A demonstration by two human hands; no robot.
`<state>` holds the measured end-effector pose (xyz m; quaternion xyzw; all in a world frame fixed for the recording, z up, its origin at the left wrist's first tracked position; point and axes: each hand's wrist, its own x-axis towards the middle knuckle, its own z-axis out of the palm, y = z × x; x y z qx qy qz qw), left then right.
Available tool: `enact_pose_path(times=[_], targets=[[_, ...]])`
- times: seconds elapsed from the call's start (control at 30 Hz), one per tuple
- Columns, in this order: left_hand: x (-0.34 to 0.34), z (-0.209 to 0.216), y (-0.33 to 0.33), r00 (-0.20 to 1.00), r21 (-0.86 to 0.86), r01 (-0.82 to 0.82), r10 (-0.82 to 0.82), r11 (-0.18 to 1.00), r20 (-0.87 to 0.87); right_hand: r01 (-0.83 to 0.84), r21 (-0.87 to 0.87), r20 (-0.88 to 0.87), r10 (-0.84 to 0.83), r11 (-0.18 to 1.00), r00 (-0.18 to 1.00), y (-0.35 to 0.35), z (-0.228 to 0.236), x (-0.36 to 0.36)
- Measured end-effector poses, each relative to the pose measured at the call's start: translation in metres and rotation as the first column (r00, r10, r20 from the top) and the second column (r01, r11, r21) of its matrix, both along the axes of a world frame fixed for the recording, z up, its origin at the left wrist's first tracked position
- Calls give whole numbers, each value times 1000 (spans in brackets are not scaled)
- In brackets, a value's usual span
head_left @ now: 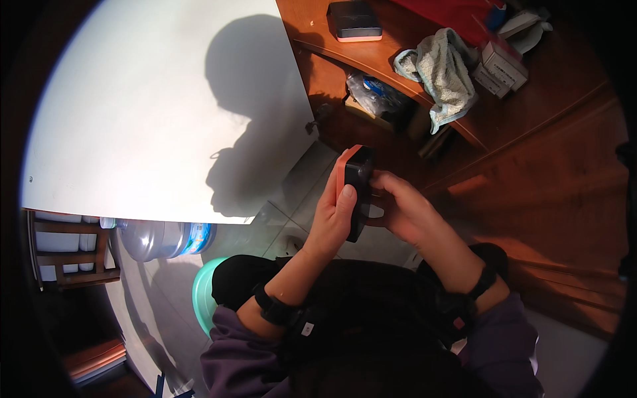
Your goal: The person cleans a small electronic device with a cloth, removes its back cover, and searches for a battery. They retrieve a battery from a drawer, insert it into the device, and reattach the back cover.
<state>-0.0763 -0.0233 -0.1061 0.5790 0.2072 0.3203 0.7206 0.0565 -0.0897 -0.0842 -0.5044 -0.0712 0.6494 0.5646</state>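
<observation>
In the middle of the view my left hand (333,215) grips a flat black-and-coral case (359,169) from its left side, thumb pressed along its face. The case is held up on edge, its coral side toward the left. From the right, my right hand (403,209) meets it, with the thumb against the black side and the other fingers curled in. A small pale patch shows between those fingers; I cannot tell what it is. Another black-and-coral case (355,21) lies on the brown wooden desk (391,56).
A crumpled pale cloth (446,76) hangs over the desk edge beside small white boxes (501,66). Below, a shelf holds a plastic bag (375,93). To the left are a white panel (133,119) bearing my shadow, a large water bottle (159,239) and a mint-green stool (203,298).
</observation>
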Motion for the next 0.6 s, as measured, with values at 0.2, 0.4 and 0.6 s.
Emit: enact_pose_path(times=[0.2, 0.4, 0.6], targets=[[1, -2, -5, 999, 71, 48, -48, 996, -6, -2, 1, -194, 2, 1000, 981, -2, -3, 2], [0, 0, -5, 999, 166, 46, -44, 985, -13, -22, 86, -146, 34, 996, 989, -4, -1, 8], [-2, 1, -5, 1000, 240, 9, -4, 971, -23, -22, 115, -129, 37, 993, 991, -4, 0, 5]])
